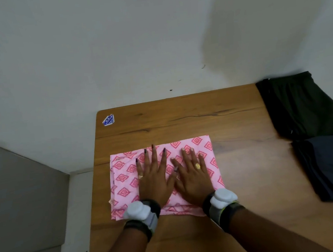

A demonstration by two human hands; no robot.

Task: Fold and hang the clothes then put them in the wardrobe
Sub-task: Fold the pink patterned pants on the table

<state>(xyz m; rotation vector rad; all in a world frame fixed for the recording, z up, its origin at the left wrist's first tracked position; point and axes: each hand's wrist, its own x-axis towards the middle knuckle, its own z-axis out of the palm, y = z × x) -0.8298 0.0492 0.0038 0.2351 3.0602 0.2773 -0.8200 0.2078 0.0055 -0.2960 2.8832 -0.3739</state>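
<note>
Wooden surface (181, 120) set against a pale wall (112, 49), viewed from above. Folded pink cloth (123, 177), printed with red diamond motifs, lies flat as a rectangle toward the front left of the surface, its edges roughly parallel to the surface's edges. Left hand (154, 180) and right hand (193, 178) rest palm-down, side by side, on the middle of the cloth, with the thumbs meeting or nearly so. The fingers are straight and spread and point toward the wall. Neither hand forms a grip: both lie open and flat on the fabric. Each hand wears a ring. Each wrist carries a dark band with a white padded unit, left band (144, 212) and right band (223, 201), over the cloth's near edge. Blue sticker (108, 120) sits at the far left corner of the surface, well apart from the cloth. Black garment (301, 107) lies at the far right corner. Folded dark blue garment (330, 168) lies just in front of it, at the right edge of the view. Grey panel (14, 193) occupies the lower left, beside the surface.
</note>
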